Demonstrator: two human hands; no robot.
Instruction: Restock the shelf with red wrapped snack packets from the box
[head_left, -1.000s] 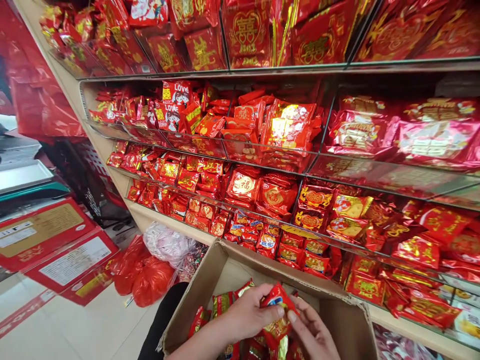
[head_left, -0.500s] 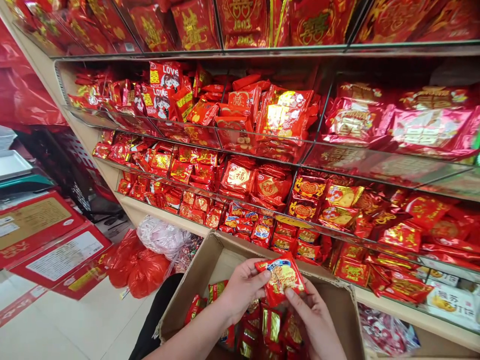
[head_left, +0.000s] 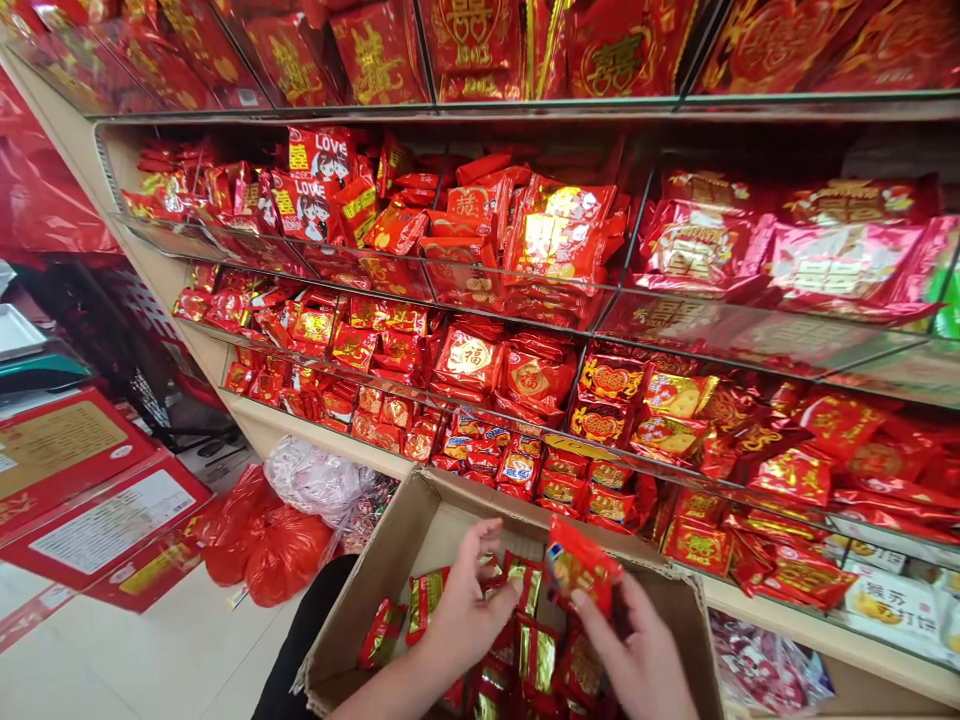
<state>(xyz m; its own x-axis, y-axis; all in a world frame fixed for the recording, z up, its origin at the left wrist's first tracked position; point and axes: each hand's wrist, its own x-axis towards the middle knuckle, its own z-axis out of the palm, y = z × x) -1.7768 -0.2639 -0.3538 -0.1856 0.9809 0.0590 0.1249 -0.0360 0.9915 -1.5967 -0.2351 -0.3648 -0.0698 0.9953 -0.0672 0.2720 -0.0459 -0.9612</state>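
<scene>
In my right hand (head_left: 634,630) is a small red snack packet (head_left: 581,565), pinched between thumb and fingers and tilted above the box. My left hand (head_left: 472,600) is apart from that packet, its thumb and fingers spread with nothing visible between them. Under both hands sits an open cardboard box (head_left: 352,590). Several red and gold wrapped packets (head_left: 536,655) lie loose inside it, partly covered by my hands and forearms.
Behind the box rises a shelf unit (head_left: 525,325) with clear-fronted tiers of red packets. White packets (head_left: 896,610) sit at lower right. Red plastic bags (head_left: 277,550) rest on the tiled floor at left, beside red cartons (head_left: 112,520). A clear bag of sweets (head_left: 765,660) lies under the lowest shelf.
My left hand has let go of the packet and moved slightly left and down, its fingers opening. The right hand keeps the packet, which has turned and shifted a little right.
</scene>
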